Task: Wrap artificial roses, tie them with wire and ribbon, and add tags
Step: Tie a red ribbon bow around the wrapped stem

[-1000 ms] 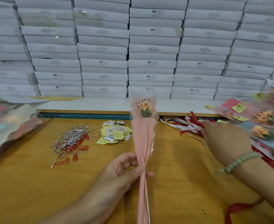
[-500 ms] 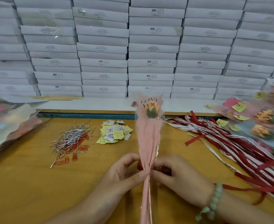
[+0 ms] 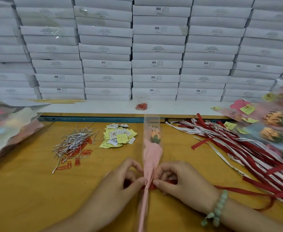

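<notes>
At the far left edge, a bagged stack of coloured wrapping sheets (image 3: 8, 128) lies half on the yellow table (image 3: 28, 190). To its right is a heap of silver wire ties (image 3: 73, 141) with orange paper clips (image 3: 78, 159) mixed in under them, then a small pile of yellow and white tags (image 3: 119, 136). Behind everything is a wall of white boxes (image 3: 155, 64) (a few stamped "SGS"), and on the ledge in front of them sits a small clear bag of red clips (image 3: 141, 105).

Near the centre, the left hand (image 3: 120, 183) has its fingers curled, thumb and forefinger pinching the narrow neck of the wrapped rose (image 3: 152, 148). The rose stands nearly upright between the two hands, an orange bloom in pink paper and a clear sleeve, its stem running down out of view. Red shows under the left fingers too, possibly the ribbon's other end, though blur hides it.

The right hand (image 3: 179, 181), with a green bead bracelet (image 3: 217, 206) on its wrist, is also curled, pinching a red ribbon (image 3: 247, 191) against the neck; the ribbon trails off to the right. Beyond it, loose red and white ribbons (image 3: 246, 148) are spread over the table, and finished wrapped roses (image 3: 271, 128) are piled at the right edge.
</notes>
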`<state>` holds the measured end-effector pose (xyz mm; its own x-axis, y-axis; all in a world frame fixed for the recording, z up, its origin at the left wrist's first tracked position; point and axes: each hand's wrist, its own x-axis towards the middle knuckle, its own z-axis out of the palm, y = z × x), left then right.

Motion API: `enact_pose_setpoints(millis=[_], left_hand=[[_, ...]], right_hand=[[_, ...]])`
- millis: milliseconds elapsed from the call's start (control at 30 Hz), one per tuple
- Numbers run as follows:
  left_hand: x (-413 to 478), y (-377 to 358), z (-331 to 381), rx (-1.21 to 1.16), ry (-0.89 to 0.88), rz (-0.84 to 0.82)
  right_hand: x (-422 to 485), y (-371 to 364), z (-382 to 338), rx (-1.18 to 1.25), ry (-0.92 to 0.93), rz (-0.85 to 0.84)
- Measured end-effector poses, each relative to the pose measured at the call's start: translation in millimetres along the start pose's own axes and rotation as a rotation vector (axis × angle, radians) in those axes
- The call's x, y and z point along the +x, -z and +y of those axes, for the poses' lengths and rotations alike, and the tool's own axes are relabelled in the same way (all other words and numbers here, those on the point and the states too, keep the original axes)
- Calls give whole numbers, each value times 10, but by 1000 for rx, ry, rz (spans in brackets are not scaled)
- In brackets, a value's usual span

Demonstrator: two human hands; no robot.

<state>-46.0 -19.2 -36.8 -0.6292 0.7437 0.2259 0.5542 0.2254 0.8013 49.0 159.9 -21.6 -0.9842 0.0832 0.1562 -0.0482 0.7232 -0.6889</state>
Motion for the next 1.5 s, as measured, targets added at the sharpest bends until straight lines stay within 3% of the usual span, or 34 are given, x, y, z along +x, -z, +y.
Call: enact_pose_setpoints(millis=[167, 333, 600, 767, 900, 1000, 1133, 1267, 1367, 1500], left_hand=[[82, 226, 89, -96, -55, 103], [93, 329, 206, -354, -109, 171], [127, 429, 368, -1013, -123, 14], [186, 763, 428, -1152, -278, -96], [224, 793, 401, -1009, -263, -39], [274, 612, 298, -933, -162, 40], [354, 388, 160, -897, -39, -11], [419, 221, 60, -785, -5, -78], [458, 140, 39, -659, -34, -9], [472, 51, -19, -436, -117, 172]], right_hand=[[-23, 24, -8, 133, -65, 101], [-20, 97, 12, 14, -72, 231], [-40, 87, 0, -145, -24, 197], [-22, 186, -28, -68, -86, 182], [35, 250, -49, 289, -142, 149], [77, 288, -37, 580, -177, 13], [97, 302, -35, 912, -49, -174], [109, 322, -22, 1040, 14, -276], [121, 362, -4, 1134, 22, -287], [138, 289, 44, 990, -37, -56]])
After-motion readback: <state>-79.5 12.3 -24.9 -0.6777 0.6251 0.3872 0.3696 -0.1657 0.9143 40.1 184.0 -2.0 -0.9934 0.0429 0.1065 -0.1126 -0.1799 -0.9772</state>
